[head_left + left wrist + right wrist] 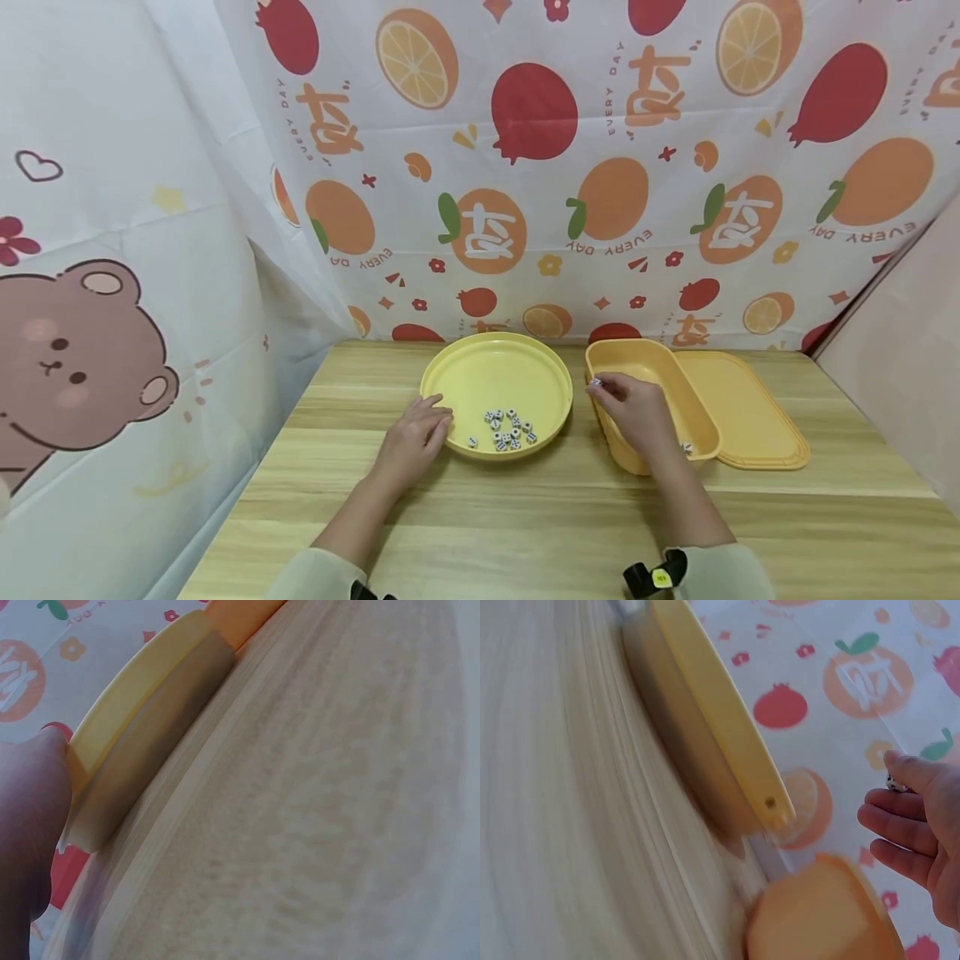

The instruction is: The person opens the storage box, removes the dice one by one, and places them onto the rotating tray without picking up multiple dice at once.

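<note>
My right hand (637, 412) pinches a small white die (596, 382) between thumb and fingertips, above the left rim of the orange box (701, 417). In the right wrist view the die (895, 783) shows dark pips, and the other fingers are loosely bent. At the left edge of the round yellow tray (495, 367), my left hand (412, 437) rests its fingers on the rim. Several white dice (506, 437) lie in the near part of this tray. Another die (687, 448) is in the box's near right corner, partly hidden by my right forearm.
An orange lid (750, 408) lies flat to the right of the box. Tray, box and lid all sit on a wood-grain table (510, 525). A white cloth (600, 267) printed with fruit hangs behind the table, and another cloth (67, 208) with a bear hangs at left.
</note>
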{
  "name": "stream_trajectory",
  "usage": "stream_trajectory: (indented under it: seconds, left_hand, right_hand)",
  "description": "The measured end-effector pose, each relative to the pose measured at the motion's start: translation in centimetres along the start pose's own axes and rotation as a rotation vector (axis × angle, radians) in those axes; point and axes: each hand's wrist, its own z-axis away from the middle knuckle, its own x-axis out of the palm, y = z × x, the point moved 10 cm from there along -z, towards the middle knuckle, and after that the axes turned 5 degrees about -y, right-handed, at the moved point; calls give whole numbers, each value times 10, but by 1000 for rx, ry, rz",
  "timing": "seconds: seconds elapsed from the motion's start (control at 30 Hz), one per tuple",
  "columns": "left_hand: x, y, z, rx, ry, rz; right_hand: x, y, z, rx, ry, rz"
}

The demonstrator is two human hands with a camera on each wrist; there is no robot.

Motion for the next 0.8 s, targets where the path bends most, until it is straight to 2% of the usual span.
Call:
stream_trajectory:
  seconds: [0.13, 0.27, 0.53, 0.8]
  left_hand:
    - [0, 0, 1, -2, 0, -1]
    - [0, 0, 1, -6, -4, -7]
    - [1, 3, 2, 3, 4, -7]
    - [-1, 3, 0, 9, 16, -17]
  right_hand:
    - [24, -14, -7, 25, -53, -114]
    - [50, -24, -13, 70, -110, -178]
    - [91, -47, -9, 45, -204, -169]
    - [115, -49, -5, 33, -276, -109]
